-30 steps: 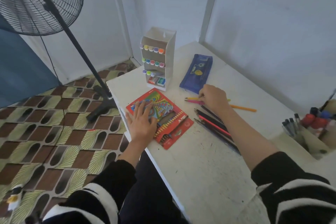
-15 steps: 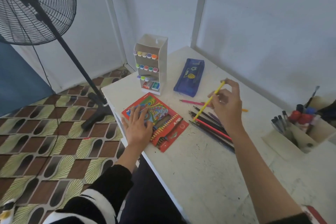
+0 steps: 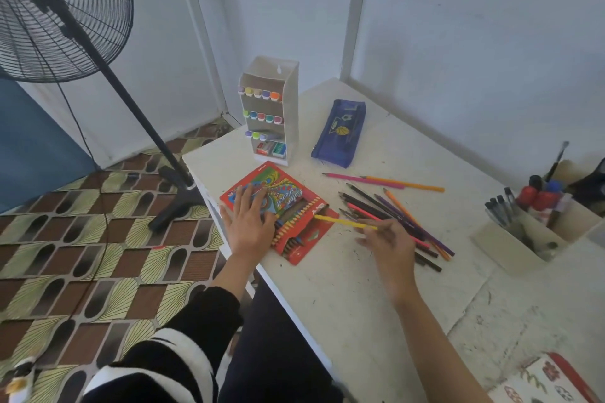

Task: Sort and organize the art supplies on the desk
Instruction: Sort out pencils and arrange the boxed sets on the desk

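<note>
Head view. Bench (image 3: pixel 360 288) carries everything. Red pencil box (image 3: pixel 288 198) lies open near the bench's left edge: light card, flimsy, likely to slide. Your left hand (image 3: pixel 248 226) rests flat on its lid, spread straight, gripping nothing. Loose pencils (image 3: pixel 393 216) lie fanned just right of the box. Your right hand (image 3: pixel 389 245) hovers over their near ends. Yellow pencil (image 3: pixel 340 222): light, stiff, probably slick lacquer, brittle tip, best held mid-shaft. Fingers (image 3: pixel 368 231) of the right hand pinch its back end. The shaft runs leftward from them, tip over the box's right corner, apparently off the bench. Expect pivoting in so far-back a pinch.
</note>
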`<state>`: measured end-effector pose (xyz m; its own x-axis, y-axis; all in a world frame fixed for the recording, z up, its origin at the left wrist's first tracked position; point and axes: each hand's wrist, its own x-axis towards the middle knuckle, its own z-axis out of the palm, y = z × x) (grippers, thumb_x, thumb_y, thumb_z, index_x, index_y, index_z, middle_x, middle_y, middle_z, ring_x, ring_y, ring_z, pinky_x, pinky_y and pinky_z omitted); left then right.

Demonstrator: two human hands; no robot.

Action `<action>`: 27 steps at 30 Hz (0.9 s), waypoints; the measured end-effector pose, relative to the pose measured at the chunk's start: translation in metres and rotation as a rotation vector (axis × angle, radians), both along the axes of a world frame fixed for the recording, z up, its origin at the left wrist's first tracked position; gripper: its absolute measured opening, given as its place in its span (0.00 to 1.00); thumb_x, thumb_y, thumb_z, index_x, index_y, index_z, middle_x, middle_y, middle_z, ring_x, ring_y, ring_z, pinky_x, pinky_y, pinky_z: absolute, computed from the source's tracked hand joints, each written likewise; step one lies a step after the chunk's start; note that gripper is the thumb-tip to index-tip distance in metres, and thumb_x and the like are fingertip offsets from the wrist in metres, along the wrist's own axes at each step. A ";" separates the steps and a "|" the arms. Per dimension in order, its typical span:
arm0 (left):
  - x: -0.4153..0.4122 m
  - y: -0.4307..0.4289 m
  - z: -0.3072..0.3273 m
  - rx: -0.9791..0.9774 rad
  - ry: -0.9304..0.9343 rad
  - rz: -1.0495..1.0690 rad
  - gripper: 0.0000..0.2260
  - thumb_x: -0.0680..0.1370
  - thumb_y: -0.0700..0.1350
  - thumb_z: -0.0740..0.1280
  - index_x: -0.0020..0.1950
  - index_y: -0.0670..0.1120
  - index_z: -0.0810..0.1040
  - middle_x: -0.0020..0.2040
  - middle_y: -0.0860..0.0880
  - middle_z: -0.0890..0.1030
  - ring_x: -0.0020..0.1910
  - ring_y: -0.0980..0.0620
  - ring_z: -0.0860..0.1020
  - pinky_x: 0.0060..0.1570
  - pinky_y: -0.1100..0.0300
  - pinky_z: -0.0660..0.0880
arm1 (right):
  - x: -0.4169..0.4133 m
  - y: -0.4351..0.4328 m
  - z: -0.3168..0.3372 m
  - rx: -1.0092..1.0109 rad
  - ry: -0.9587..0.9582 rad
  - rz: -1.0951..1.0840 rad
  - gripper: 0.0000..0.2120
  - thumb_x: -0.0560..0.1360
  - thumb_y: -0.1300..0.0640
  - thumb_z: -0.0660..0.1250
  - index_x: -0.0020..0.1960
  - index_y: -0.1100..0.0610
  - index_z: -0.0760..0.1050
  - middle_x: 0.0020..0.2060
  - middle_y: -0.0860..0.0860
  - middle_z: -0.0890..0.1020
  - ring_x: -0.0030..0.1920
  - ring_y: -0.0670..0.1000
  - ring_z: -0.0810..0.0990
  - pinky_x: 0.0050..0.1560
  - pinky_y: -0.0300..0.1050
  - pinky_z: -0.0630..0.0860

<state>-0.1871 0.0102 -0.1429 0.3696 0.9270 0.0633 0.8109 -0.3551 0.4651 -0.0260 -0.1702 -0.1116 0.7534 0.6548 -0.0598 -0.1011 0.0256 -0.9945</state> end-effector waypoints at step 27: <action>0.000 -0.001 0.001 0.001 -0.024 -0.011 0.22 0.80 0.48 0.56 0.75 0.53 0.61 0.78 0.51 0.54 0.77 0.53 0.44 0.71 0.47 0.32 | -0.032 0.072 -0.016 -0.506 -0.566 0.334 0.06 0.65 0.55 0.77 0.42 0.51 0.83 0.44 0.46 0.77 0.46 0.46 0.76 0.51 0.44 0.71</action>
